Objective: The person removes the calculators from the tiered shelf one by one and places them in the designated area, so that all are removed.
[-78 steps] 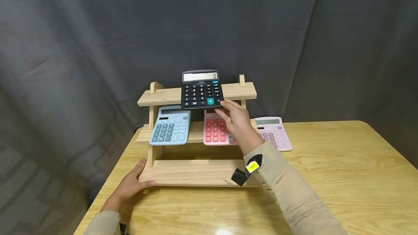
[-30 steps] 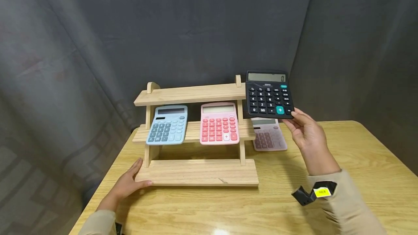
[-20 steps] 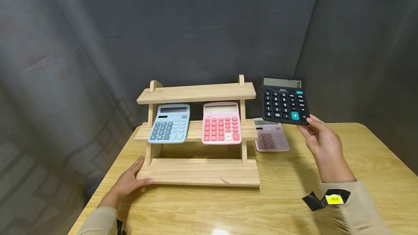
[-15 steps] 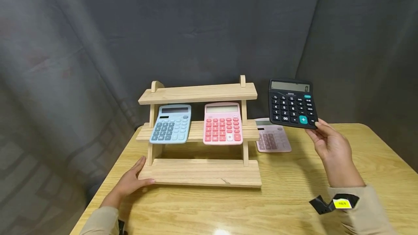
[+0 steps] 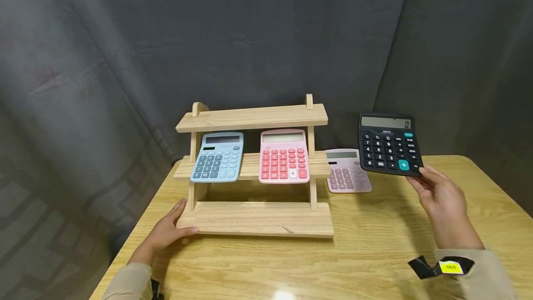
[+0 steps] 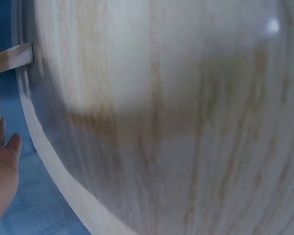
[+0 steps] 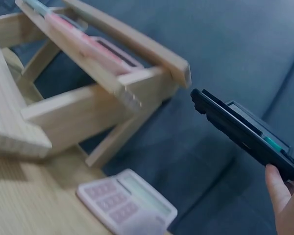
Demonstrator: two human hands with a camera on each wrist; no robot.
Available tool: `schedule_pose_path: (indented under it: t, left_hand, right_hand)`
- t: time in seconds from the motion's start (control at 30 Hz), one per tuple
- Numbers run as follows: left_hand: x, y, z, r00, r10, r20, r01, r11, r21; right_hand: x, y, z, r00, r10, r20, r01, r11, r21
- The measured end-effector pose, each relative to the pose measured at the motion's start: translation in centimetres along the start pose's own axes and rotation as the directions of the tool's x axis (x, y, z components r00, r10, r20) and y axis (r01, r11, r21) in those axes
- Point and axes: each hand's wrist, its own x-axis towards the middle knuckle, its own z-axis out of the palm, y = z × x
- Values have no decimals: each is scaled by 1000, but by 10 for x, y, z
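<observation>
Your right hand point(image 5: 447, 200) is pinching the black desk calculator point(image 5: 389, 145) at its lower right corner only, thumb above and fingers beneath. The calculator is hanging in the air to the right of the three-tier wooden rack point(image 5: 258, 219). One corner is carrying the whole weight, so a pivot or slip is looking like the main hazard. The thumb is resting close to the equals key, so a firmer squeeze is risking a stray press.

Below, the lilac calculator point(image 5: 347, 175) is lying on the wooden table point(image 5: 266, 263); the right wrist view is showing a gap between the two, but a low or careless pass could be closing it.

Your left hand point(image 5: 164, 233) is touching the left end of the rack's bottom board, fingers fairly straight, thumb spread away at the front edge. An uneven push there could be shifting the rack. On the middle tier, the light-blue calculator point(image 5: 217, 159) and pink calculator point(image 5: 284, 159) are leaning back, lower edges reaching the shelf's front; a jolt could be sliding either off
</observation>
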Motion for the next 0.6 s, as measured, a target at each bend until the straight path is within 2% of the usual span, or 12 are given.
schedule_pose_path:
  t: [0.07,0.13,0.23,0.3,0.37,0.43,0.6]
  left_hand:
    - [0,1,0,1000,-5,-2,5,1000,-2]
    - [-1,2,0,1000,-9,-2,9,1000,-4]
    - [-1,2,-1,1000,-19,-2,19,1000,-3]
    - [0,2,-1,1000,-20,-2,20,1000,3]
    - [0,2,-1,1000,-20,-1,20,1000,8]
    - [0,1,-1,1000,-17,1,17,1000,12]
    - [0,3,-1,1000,-13,6,13,1000,11]
  right_hand:
    - [7,-3,-13,1000,-5,-17,5,999,-41]
    - [5,-6,-16,999,18,-51,-20,999,-42]
    - [4,-8,-23,994,1,-105,-12,995,-100]
    - [4,-10,-26,989,10,-147,-24,995,-94]
    - [11,-11,-39,989,-8,-151,-12,992,-128]
    - [16,-13,-47,986,-7,-165,-13,993,-119]
    - [24,-13,-60,987,-18,-162,-6,989,-149]
